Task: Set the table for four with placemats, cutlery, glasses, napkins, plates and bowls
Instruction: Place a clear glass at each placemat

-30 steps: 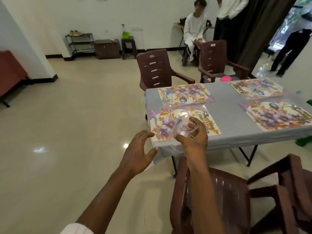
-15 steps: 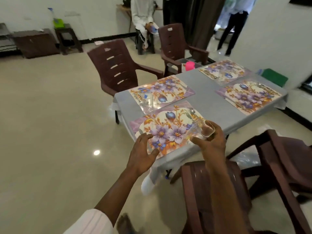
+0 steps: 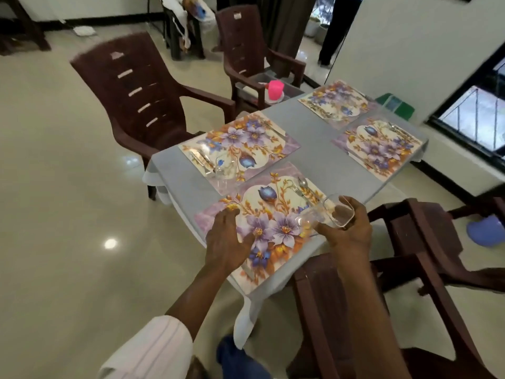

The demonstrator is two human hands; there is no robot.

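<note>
a person looks down at a grey-covered table [image 3: 308, 132] set with four floral placemats. the nearest placemat [image 3: 273, 222] is the landmark here; it lies at the table's near corner, directly under the person's hands.

the right hand [image 3: 345, 231] holds a clear glass [image 3: 326, 213] over the right edge of that placemat. the glass is tipped on its side, its open mouth toward the hand, its base pointing toward the placemat's middle. the fingers curl around the rim end with the thumb on the near side; whether the glass touches the placemat cannot be told.

the left hand [image 3: 228, 239] hovers over or rests on the placemat's left part, palm down, fingers loosely spread and gripping nothing.

cutlery [image 3: 302, 188] lies on the placemat's far right corner, just beyond the glass. on the next placemat [image 3: 240, 149], just beyond the landmark, a second clear glass [image 3: 225, 169] stands upright at its near-left corner beside more cutlery. two further placemats lie farther off to the right.

a brown plastic chair [image 3: 144, 105] stands beyond the table to the landmark's far left. another brown chair [image 3: 341, 310] stands just in front of the landmark's right side, under the right forearm.
</note>
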